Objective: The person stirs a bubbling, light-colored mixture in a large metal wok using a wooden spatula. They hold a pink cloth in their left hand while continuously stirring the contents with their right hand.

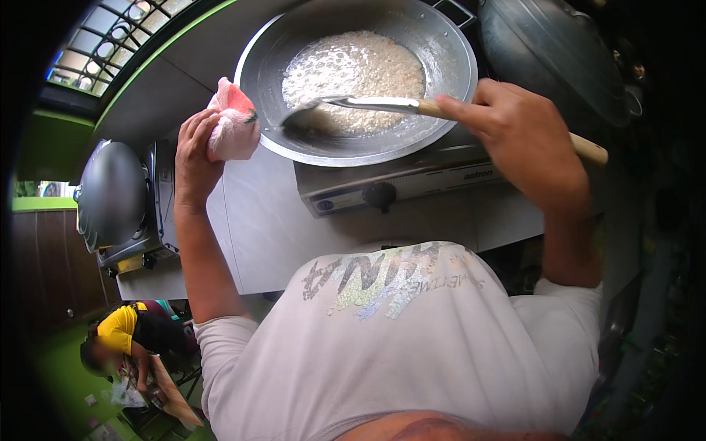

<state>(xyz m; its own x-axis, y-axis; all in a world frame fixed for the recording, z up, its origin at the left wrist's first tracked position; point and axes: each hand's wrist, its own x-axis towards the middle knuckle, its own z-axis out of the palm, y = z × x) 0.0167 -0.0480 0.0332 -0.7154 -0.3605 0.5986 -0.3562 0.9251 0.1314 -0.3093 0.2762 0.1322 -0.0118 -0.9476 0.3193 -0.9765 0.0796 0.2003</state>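
My right hand (524, 132) grips the wooden handle of a metal wok spatula (380, 105). Its blurred metal head dips into a pale, bubbling liquid (358, 71) at the near left of a large metal wok (331, 156). With my left hand (194, 149) I hold a bunched pink and white cloth (234, 129) against the wok's left rim; the cloth hides whatever part of the wok lies under it. The wok stands over a gas stove (408, 190) whose black knob faces me.
A large lidded metal pot (551, 55) stands at the right of the wok. At the left, another stove (132, 248) bears a round dark pan or lid (116, 193). A person in a yellow top (118, 328) bends over a wooden board (171, 391) at the lower left.
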